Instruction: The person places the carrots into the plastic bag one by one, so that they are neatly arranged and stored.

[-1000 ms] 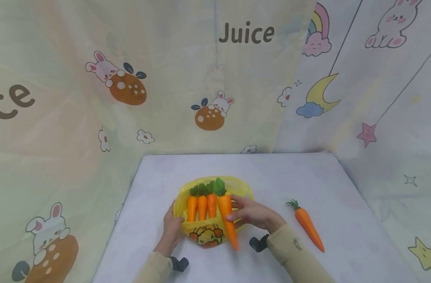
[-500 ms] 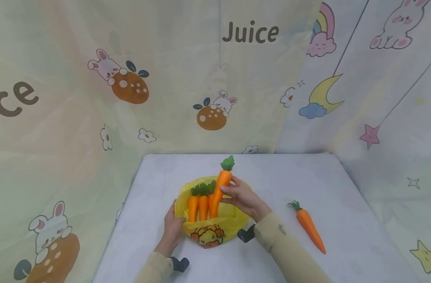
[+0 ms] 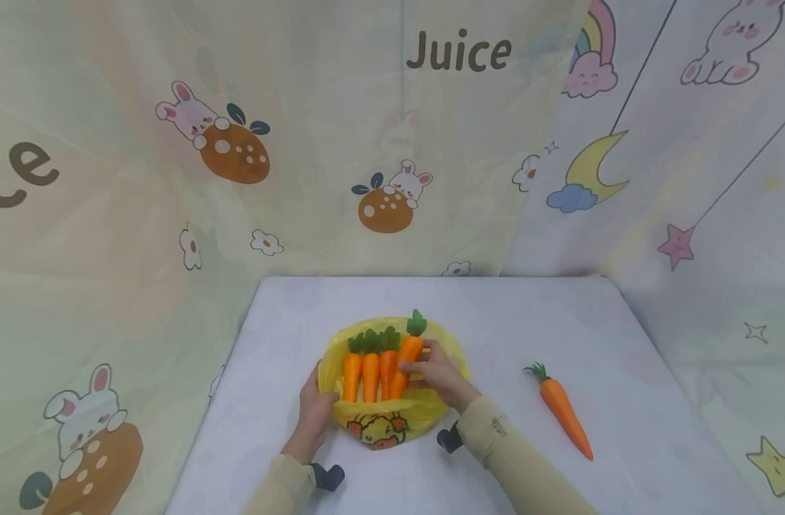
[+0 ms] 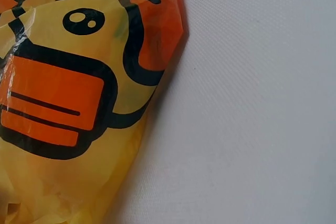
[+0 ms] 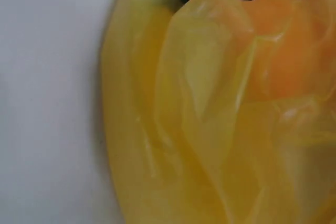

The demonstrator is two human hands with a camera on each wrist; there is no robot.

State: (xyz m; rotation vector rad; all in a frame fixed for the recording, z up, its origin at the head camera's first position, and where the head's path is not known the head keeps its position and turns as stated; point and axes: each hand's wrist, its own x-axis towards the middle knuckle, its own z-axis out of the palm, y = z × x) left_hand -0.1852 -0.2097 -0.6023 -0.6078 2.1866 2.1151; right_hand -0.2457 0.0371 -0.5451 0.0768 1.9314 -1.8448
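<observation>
A yellow plastic bag [image 3: 424, 417] with a cartoon duck print lies with its mouth spread on the table. Three orange carrots [image 3: 370, 378] with green tops stand side by side inside it. My left hand [image 3: 315, 413] grips the bag's left rim, thumb over the edge. A fourth carrot [image 3: 410, 350] is held by my right hand [image 3: 442, 373], its lower end inside the bag beside the others. The bag's printed front [image 4: 58, 98] fills the left of the left wrist view. Only its crumpled side [image 5: 173, 129] shows in the right wrist view; neither wrist view shows a hand.
Another carrot [image 3: 564, 416] lies on the white table [image 3: 495, 322], right of the bag and beyond my right forearm. Printed curtains [image 3: 315, 143] hang behind and at both sides of the table. A dark wrist mount [image 3: 328, 477] sits at each cuff.
My right hand has lifted the carrot from in front of the bag, swung it over the rim and lowered it beside the other three. My left hand keeps its grip on the bag.
</observation>
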